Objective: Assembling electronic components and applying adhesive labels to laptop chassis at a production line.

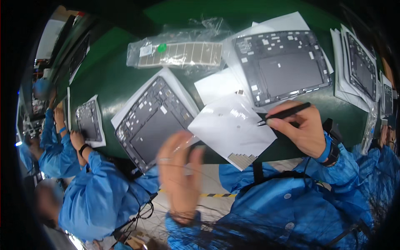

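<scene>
My right hand [306,131] is closed around black tweezers [291,111], their tips over a white sheet [233,125]. Small grey-tan strips [242,161] sit at the sheet's near corner, and a few tiny dark bits lie on it. My left hand [179,171], smeared by motion, hovers between that sheet and a dark tablet-shaped panel [152,121] on the left. A faint clear sliver shows by its fingertips; whether they grip it is unclear. Another dark panel [287,66], dotted with small white pieces, lies beyond my right hand on white paper.
A clear plastic bag [179,54] with a sheet of tan strips lies at the back of the green table [104,87]. Stacked panels and paper [354,66] stand at the right. Co-workers in blue smocks sit to the left, one with hands [79,141] at another panel [88,121].
</scene>
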Available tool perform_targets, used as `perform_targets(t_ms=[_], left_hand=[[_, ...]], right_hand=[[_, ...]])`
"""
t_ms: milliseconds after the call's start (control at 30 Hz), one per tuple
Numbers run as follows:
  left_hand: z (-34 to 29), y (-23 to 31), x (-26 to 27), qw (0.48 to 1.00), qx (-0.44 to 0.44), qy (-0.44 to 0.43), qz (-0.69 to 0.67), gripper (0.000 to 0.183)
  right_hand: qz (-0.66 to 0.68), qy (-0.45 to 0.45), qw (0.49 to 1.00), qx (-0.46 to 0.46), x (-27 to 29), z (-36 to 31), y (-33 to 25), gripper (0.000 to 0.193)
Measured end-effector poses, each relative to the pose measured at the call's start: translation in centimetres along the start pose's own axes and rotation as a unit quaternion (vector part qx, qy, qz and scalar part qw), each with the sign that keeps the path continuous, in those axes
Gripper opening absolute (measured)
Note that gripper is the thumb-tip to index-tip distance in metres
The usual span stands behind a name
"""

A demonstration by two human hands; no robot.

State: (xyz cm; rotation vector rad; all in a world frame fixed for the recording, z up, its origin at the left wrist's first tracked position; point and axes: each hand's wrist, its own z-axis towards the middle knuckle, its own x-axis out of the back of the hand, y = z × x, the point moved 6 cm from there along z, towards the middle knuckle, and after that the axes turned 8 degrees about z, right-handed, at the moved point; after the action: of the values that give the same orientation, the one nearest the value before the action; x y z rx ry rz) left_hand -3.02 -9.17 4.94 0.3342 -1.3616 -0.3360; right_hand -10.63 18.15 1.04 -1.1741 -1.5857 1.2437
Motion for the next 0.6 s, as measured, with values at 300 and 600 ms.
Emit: perform_targets(t_ms=[300,600], left_hand=[[-1.9,4.6,-6.6,0.997,0.024,-0.04,-0.059,0.052],[-2.2,4.1,-7.7,0.997,0.032,-0.043,-0.055,0.059]], right_hand=[[0.028,0.018,0.999,0.013,-3.9,0.4,2.6,0.023],[0.075,0.095,0.993,-0.013,-4.5,-1.6,3.0,0.024]])
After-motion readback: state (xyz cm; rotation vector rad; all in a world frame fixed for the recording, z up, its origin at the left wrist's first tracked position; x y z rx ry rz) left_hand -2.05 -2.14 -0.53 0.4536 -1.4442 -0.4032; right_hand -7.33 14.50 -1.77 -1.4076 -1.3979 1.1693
